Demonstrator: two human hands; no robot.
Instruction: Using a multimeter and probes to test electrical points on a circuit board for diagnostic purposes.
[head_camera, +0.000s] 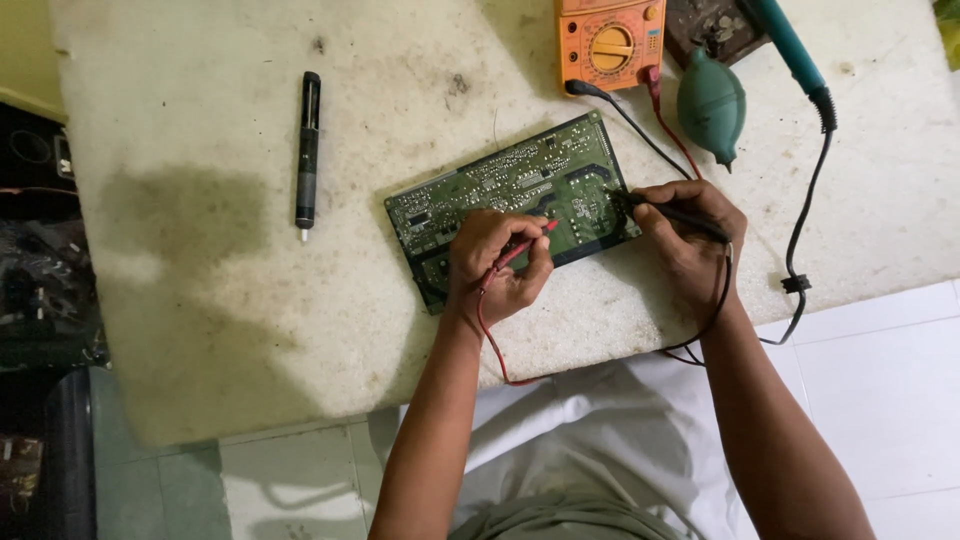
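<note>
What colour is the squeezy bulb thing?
The bulb blower is dark green, seen in the head view.

Black desoldering pump (308, 150) laid at ten o'clock on stained white table (200, 280). Green rubber air blower (711, 105) seen at one o'clock, teal-handled soldering iron (795, 55) beside it, black cord (800, 250) trailed toward four o'clock.

We've got the circuit board (515, 195) flat on the table (230, 290), left hand (497, 265) pinching the red probe (528, 245) on it, right hand (690, 235) pressing the black probe (670, 210) at its right end; the orange meter (610, 42) sits above the board.
</note>
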